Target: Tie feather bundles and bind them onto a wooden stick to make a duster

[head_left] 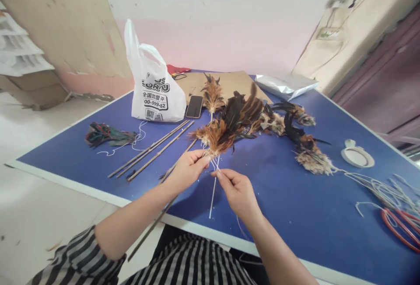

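Note:
My left hand [190, 169] is closed around the base of a bunch of brown and black feathers [226, 134], held just over the blue table. White string [215, 163] hangs from the bound end of the bunch. Between thumb and fingers, my right hand [239, 191] pinches that string a little below the bunch. A thin white strip [213, 199] runs down the tabletop between my hands. Under my left forearm passes a long thin stick [144, 237], which sticks out over the table's front edge; whether its upper end joins the feathers is hidden.
Left of my hands lie several bamboo sticks [157, 149] and a dark feather bundle [106, 135]. Behind stand a white plastic bag [154, 88] and a phone [194, 106]. To the right are feather bunches [311, 158], a tape roll [357, 156], loose string [383, 189] and red-handled scissors [398, 228].

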A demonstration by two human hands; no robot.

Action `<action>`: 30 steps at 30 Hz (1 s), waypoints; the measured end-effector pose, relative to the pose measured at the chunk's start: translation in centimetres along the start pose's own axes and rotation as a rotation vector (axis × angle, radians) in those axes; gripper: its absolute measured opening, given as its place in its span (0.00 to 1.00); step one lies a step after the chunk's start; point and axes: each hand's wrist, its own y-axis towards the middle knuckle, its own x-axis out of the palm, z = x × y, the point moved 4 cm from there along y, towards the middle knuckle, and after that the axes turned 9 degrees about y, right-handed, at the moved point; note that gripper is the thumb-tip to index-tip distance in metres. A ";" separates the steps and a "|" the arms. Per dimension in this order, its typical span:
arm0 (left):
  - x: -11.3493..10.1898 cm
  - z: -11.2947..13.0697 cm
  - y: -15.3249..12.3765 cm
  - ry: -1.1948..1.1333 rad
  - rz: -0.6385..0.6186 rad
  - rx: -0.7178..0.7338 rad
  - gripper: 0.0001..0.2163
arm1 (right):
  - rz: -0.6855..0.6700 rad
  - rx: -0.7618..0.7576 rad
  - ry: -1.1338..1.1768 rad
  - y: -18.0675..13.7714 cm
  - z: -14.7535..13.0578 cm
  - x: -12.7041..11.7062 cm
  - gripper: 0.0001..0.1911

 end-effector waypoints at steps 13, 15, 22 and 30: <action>0.8 -0.3 -2.3 0.673 0.141 0.336 0.14 | -0.014 -0.420 -0.043 -0.9 -4.0 1.4 0.10; 1.0 -0.4 -2.7 0.683 0.119 0.322 0.15 | -0.018 -0.417 -0.079 -1.1 -4.1 1.5 0.10; 0.7 -1.1 -3.3 0.628 0.103 0.245 0.13 | -0.090 -0.384 -0.114 -1.3 -4.1 2.2 0.10; -3.3 0.7 -2.2 0.759 0.017 0.295 0.13 | -0.295 -0.029 -0.266 1.7 -6.6 -2.7 0.13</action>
